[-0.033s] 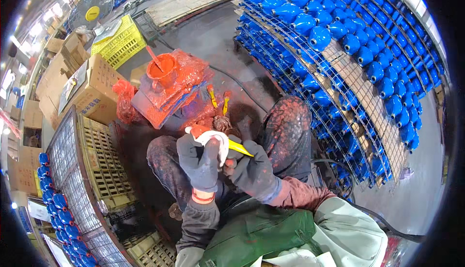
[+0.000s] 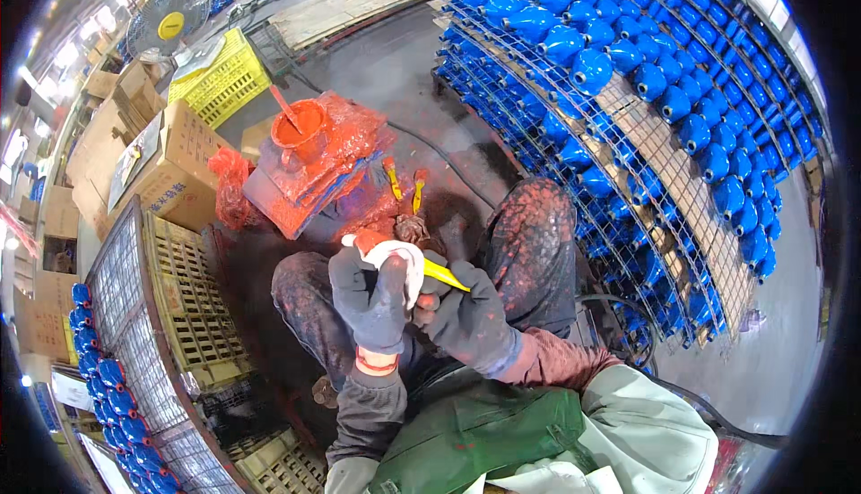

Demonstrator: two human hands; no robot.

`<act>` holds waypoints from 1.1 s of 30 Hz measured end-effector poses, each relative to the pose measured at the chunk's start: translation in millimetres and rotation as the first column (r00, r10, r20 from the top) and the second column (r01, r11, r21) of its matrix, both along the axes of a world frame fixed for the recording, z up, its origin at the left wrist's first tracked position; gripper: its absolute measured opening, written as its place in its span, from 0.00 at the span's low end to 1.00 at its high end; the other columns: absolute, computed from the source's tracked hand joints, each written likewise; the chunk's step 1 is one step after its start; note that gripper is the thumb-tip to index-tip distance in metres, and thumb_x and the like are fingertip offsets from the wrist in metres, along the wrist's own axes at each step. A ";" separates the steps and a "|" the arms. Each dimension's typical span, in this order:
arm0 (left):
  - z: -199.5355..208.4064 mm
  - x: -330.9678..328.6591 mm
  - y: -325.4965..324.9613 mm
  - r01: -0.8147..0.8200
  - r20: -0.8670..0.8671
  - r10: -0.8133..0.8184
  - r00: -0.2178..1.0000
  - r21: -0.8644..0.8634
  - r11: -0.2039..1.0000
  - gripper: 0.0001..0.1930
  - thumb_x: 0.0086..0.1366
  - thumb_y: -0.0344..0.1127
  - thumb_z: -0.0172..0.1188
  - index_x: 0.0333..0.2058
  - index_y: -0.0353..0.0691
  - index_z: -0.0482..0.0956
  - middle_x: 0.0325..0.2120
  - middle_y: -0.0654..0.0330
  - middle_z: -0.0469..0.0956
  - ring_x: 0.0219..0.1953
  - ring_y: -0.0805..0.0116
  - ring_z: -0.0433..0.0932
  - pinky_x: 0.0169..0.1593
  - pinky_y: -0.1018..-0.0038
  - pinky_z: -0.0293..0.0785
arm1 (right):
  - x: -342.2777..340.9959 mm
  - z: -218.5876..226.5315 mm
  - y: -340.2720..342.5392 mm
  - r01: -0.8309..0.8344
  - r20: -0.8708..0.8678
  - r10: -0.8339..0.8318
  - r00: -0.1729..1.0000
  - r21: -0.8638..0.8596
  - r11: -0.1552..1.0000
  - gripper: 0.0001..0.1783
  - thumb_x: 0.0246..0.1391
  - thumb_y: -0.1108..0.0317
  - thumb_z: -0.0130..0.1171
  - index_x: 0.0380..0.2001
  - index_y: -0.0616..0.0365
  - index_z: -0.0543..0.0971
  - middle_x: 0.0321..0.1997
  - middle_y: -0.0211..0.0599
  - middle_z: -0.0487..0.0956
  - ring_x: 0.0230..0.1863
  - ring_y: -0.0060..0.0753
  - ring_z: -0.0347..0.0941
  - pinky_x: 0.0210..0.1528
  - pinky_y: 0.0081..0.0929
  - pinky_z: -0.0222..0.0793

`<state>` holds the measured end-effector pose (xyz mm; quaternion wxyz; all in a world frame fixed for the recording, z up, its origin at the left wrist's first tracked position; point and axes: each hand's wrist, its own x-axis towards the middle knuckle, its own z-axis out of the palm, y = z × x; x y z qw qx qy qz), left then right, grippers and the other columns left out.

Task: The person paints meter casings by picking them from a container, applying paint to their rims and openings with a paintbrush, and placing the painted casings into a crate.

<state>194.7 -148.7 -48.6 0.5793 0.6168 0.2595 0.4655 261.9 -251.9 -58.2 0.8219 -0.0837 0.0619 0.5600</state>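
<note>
My left hand (image 2: 369,301), in a dark grey glove, is closed on a white cloth (image 2: 411,265) with a red-stained end. In a matching glove, my right hand (image 2: 473,319) pinches a yellow-handled tool (image 2: 443,274) that looks like a paintbrush; its far end is hidden behind the cloth. Bare fingertips show through the right glove. Both hands are close together above my paint-spattered knees. Beyond them, two yellow-handled brushes (image 2: 393,178) with red on them lie by a red-smeared stack (image 2: 309,191). On that stack stands a pot of red paint (image 2: 300,128) with a stick in it.
At the right, wire racks (image 2: 668,149) carry many glossy blue bottle-shaped parts (image 2: 592,71). Cardboard boxes (image 2: 179,158), a yellow crate (image 2: 222,80) and a fan (image 2: 169,24) stand at the left. Beside my left leg are slatted crates (image 2: 199,301). A dark cable (image 2: 439,155) crosses the floor.
</note>
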 end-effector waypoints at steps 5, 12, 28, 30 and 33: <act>-12.9 7.6 9.5 -0.122 0.026 0.120 0.992 0.232 0.965 0.08 0.62 0.30 0.60 0.36 0.34 0.72 0.26 0.64 0.71 0.28 0.74 0.69 0.33 0.75 0.67 | -3.5 -4.0 -1.4 -0.005 -0.132 0.024 0.991 0.141 0.990 0.22 0.61 0.58 0.47 0.53 0.59 0.71 0.36 0.37 0.78 0.36 0.34 0.71 0.40 0.32 0.69; 2.1 24.8 14.7 -0.103 -0.051 0.110 0.993 0.130 0.986 0.10 0.67 0.35 0.54 0.29 0.34 0.73 0.23 0.62 0.71 0.26 0.74 0.68 0.31 0.73 0.67 | 8.3 -4.6 -5.5 0.002 -0.249 0.010 0.968 0.049 0.999 0.20 0.61 0.58 0.47 0.51 0.59 0.72 0.37 0.38 0.77 0.36 0.34 0.71 0.40 0.34 0.69; -224.5 -21.3 45.8 0.810 -0.961 -0.246 -0.127 -0.244 0.534 0.21 0.60 0.50 0.51 0.38 0.37 0.79 0.43 0.43 0.77 0.47 0.44 0.76 0.48 0.56 0.73 | 38.3 7.0 -6.2 0.129 0.052 -0.134 0.990 0.091 0.987 0.18 0.63 0.58 0.50 0.53 0.51 0.72 0.32 0.30 0.74 0.31 0.28 0.69 0.32 0.27 0.66; -142.3 20.2 7.4 0.742 -0.971 -0.213 0.107 -0.065 0.667 0.18 0.58 0.48 0.54 0.35 0.38 0.80 0.40 0.46 0.79 0.44 0.45 0.76 0.46 0.56 0.73 | 77.6 2.5 -43.8 0.343 0.123 -0.329 0.936 -0.124 0.931 0.19 0.63 0.57 0.50 0.54 0.52 0.71 0.26 0.29 0.73 0.27 0.26 0.68 0.30 0.25 0.65; -119.9 13.8 19.4 0.624 -0.778 -0.179 0.603 0.319 0.714 0.14 0.56 0.43 0.59 0.29 0.37 0.78 0.26 0.50 0.76 0.31 0.47 0.74 0.38 0.57 0.71 | 112.5 9.7 -69.5 0.506 0.636 -0.415 0.651 0.045 0.862 0.20 0.64 0.56 0.50 0.55 0.54 0.70 0.28 0.32 0.75 0.24 0.22 0.71 0.24 0.20 0.67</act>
